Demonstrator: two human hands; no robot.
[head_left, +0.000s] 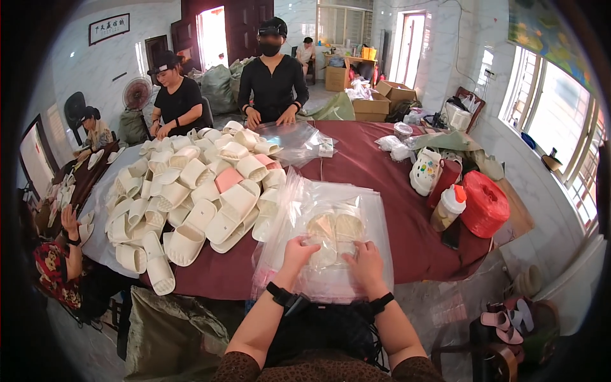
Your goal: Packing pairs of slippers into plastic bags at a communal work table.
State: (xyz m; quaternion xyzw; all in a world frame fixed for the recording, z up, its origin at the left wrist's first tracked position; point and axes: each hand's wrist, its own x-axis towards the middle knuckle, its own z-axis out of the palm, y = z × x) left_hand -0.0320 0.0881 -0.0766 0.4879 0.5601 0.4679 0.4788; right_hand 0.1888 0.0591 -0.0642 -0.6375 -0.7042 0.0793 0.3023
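My left hand [296, 253] and my right hand [366, 258] both press down on a clear plastic bag [331, 237] that holds a pair of cream slippers. The bag lies on top of a stack of clear plastic bags [318, 207] at the near edge of the dark red table [382, 172]. A big heap of cream slippers [197, 184], with one or two pink ones, fills the table's left half, close beside my left hand.
Across the table a person in black [272, 76] handles clear bags [289, 137]; another person in black [175, 95] sits at far left. A red sack [484, 204], a bottle [449, 207] and a white bag [425, 170] stand at the right. Cardboard boxes [375, 102] lie behind.
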